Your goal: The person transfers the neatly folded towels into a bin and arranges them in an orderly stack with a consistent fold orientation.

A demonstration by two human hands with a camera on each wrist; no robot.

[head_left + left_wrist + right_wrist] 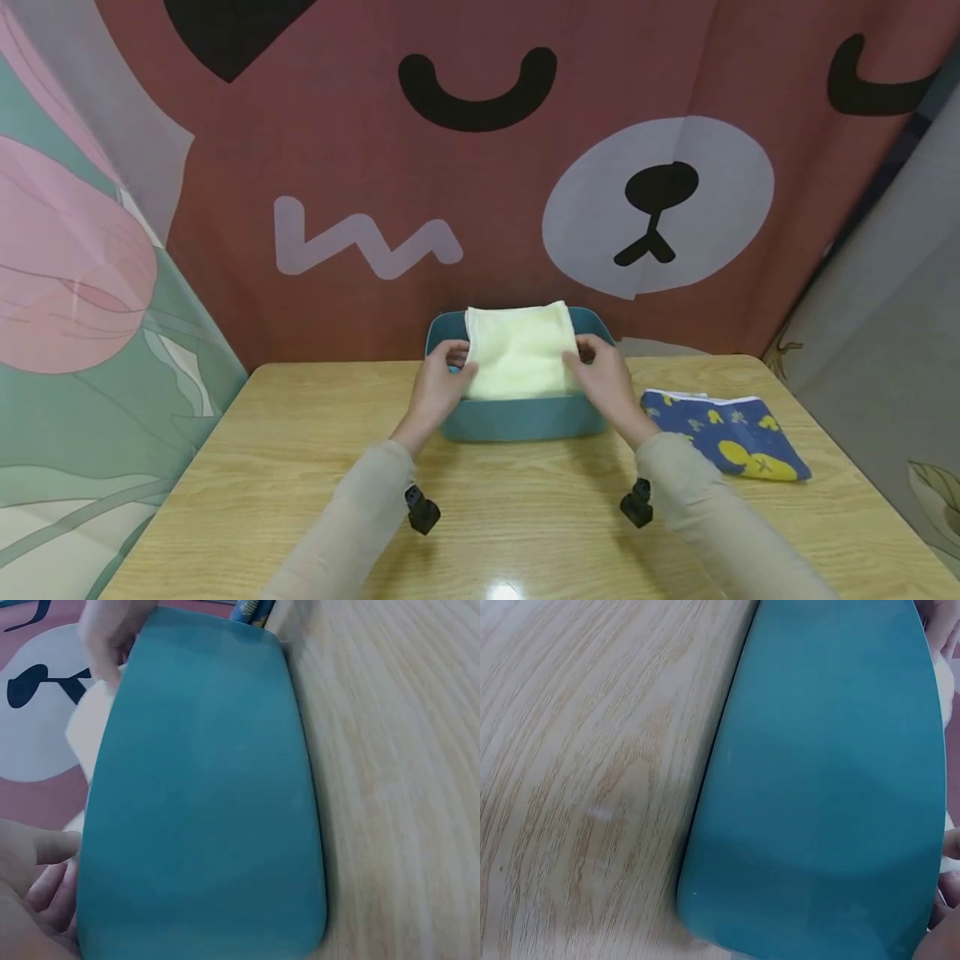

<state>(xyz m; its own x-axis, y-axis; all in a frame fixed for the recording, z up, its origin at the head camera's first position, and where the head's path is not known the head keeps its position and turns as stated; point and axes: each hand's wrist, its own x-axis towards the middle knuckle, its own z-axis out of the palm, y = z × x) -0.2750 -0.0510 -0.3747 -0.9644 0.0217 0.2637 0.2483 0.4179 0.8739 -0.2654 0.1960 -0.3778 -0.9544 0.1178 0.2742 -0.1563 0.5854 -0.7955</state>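
Both hands hold a pale yellow folded cloth (521, 354) by its sides, over a teal bin (525, 419). My left hand (437, 383) pinches the left edge between thumb and fingers. On the opposite edge my right hand (606, 382) has the same kind of pinch. The cloth stands partly above the back rim, and its lower part is hidden behind the bin's front wall. In the left wrist view the bin's wall (199, 787) fills the middle, with a pale bit of cloth (91, 724) beyond its rim. The right wrist view shows mostly that wall (825, 780).
A folded blue cloth with yellow prints (723, 437) lies on the wooden table (525, 508), right of the bin. Behind the table hangs a reddish-brown curtain (360, 158) with a cartoon face, close to the bin's back. Patterned fabric (67, 433) hangs at the left side.
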